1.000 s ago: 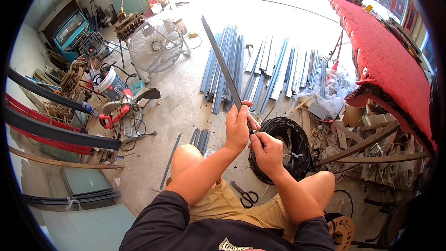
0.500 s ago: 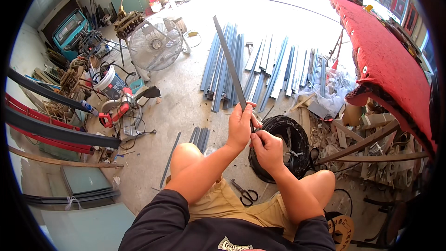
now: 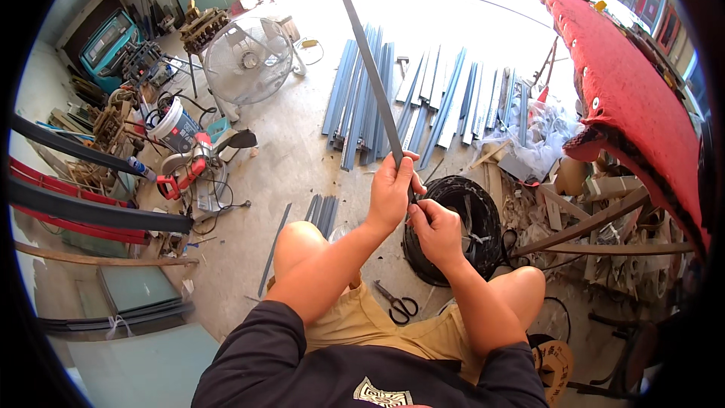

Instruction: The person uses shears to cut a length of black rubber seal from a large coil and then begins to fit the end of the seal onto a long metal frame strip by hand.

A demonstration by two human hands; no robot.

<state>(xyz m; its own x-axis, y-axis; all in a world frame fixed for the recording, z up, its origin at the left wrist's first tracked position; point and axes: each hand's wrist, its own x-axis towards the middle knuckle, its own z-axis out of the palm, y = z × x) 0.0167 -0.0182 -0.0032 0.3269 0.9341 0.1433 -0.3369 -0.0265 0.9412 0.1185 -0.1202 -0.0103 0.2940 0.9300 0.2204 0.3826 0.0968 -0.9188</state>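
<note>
A long dark grey metal strip [image 3: 370, 64] slants up and away from my hands, its far end over the floor. My left hand [image 3: 390, 190] is closed round it near its lower end. Just below, my right hand [image 3: 436, 228] pinches at that end with thumb and bent fingers; whether it grips the strip itself or something small on it is hidden. A black bucket [image 3: 483, 263] stands beside my right hand. Black-handled scissors [image 3: 399, 305] lie on the floor between my legs.
Bundles of grey strips [image 3: 351, 106] lie on the floor ahead, with a shorter bundle [image 3: 325, 215] by my left knee. A floor fan [image 3: 249, 60] and a red power saw [image 3: 198, 166] stand left. A red-covered bench [image 3: 634, 68] and plastic scraps [image 3: 544, 140] are at right.
The strip's far end has risen a little and shifted slightly left. Both hands have moved up slightly in view, still together at its lower end.
</note>
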